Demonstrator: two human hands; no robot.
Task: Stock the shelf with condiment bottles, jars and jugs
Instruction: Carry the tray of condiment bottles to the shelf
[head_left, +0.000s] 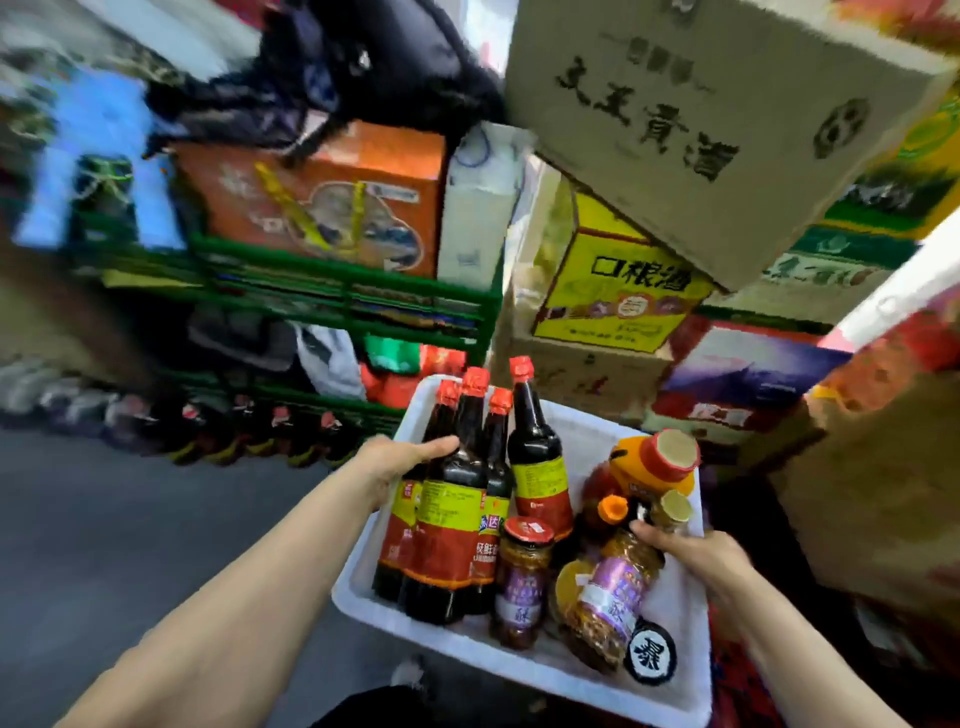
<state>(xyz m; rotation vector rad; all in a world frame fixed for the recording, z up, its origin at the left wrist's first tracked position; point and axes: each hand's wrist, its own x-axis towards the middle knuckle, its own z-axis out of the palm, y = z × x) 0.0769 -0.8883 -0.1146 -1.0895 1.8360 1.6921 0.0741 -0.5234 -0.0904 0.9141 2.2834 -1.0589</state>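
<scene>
While hands grip it, white tray (524, 670) holds bottles (452, 499).

Light: bright and even over my tray (519, 660), shadows faint.
Blur: heavy smearing along the left edge and upper corners.
Sharpest: bottles (457, 499) at centre.
Distortion: boxes (727, 104) bend outward.

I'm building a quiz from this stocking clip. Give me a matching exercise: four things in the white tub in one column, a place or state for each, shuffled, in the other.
Things:
1. Tall dark bottles
2. Orange-capped jug
3. Upright red-lidded jar
4. Tilted purple-label jar

Place or state:
A. Far right corner of the white tub
B. Under the right hand
C. Grouped at the tub's left, left hand on them
D. Standing beside the bottles, near the front

Pairs: 1-C, 2-A, 3-D, 4-B
</scene>
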